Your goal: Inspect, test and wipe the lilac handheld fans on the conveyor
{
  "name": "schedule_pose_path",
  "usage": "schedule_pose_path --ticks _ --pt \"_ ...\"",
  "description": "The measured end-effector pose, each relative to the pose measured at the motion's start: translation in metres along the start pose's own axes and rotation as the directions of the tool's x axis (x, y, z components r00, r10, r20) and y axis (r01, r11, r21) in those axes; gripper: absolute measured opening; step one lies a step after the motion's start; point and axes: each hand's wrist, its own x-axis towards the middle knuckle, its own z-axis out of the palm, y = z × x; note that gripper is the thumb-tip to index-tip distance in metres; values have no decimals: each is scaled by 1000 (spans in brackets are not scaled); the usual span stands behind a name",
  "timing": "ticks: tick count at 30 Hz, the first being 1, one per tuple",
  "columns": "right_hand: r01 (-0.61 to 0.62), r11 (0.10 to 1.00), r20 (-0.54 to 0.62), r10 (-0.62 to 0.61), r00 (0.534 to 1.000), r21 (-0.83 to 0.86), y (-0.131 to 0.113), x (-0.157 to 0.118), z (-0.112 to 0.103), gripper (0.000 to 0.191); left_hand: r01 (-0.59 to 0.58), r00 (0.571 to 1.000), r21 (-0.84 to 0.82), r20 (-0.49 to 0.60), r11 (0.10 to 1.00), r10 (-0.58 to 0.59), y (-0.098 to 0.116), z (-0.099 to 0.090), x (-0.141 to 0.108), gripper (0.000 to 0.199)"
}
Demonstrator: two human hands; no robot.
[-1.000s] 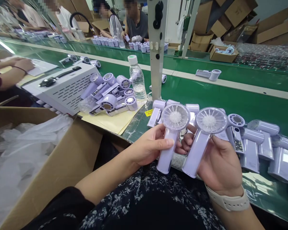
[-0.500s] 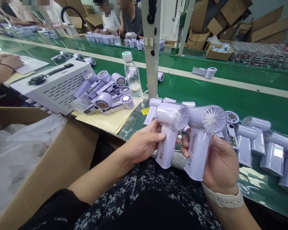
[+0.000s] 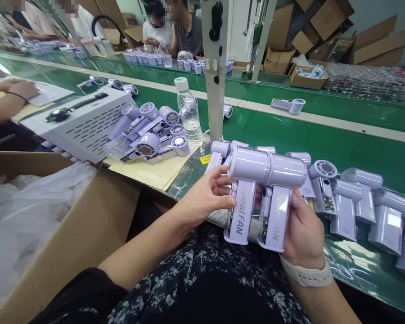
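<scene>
Two lavender handheld fans are held upright side by side in front of me, their heads touching end to end. My left hand (image 3: 211,195) is closed on the left handheld fan (image 3: 245,211), thumb against its handle near the "Speed FAN" lettering. Around the handle of the right handheld fan (image 3: 279,218) my right hand (image 3: 305,225) is wrapped, with its fingers partly hidden behind. Both handles show an uncovered side with circuit parts inside. Behind and to the right, several more lavender fans (image 3: 344,211) lie along the bench edge, some in clear wrap.
A pile of fans (image 3: 148,144) lies on yellow paper (image 3: 138,173) beside a water bottle (image 3: 190,114) and a vented white box (image 3: 87,121). A metal post (image 3: 216,72) rises at the bench. Lower left stands a carton (image 3: 87,225) with plastic bags. Other people sit across the green bench.
Both fans have been turned: their clear-covered fronts faced me before, and now the sides of their heads do, end to end. The open handle sides have come into view.
</scene>
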Motion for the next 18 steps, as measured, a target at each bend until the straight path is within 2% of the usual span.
schedule_pose_path --ticks 9,11,13,15,16,17,18 --pt "-160 985 -91 154 984 -58 12 13 -5 28 57 997 41 -60 998 -54 0 -4 4 79" --pt "-109 989 -79 101 992 -101 12 14 -7 31 42 999 97 -31 994 -39 4 -6 4 75" --pt "21 984 -17 -25 1000 -179 7 13 -10 33 -12 1000 226 7 974 11 8 -7 2 68" --pt "201 918 128 -167 978 -341 -3 8 -12 37 -159 987 463 45 872 157 11 -7 -3 58" --pt "305 853 235 -222 946 -424 -8 6 -12 41 -281 954 590 90 757 284 12 -7 -5 52" --pt "420 770 354 -268 896 -480 -14 4 -12 47 -415 887 689 162 594 433 12 -6 -7 45" --pt "529 688 468 -300 831 -497 -18 2 -12 50 -530 785 746 251 403 567 11 -6 -8 39"
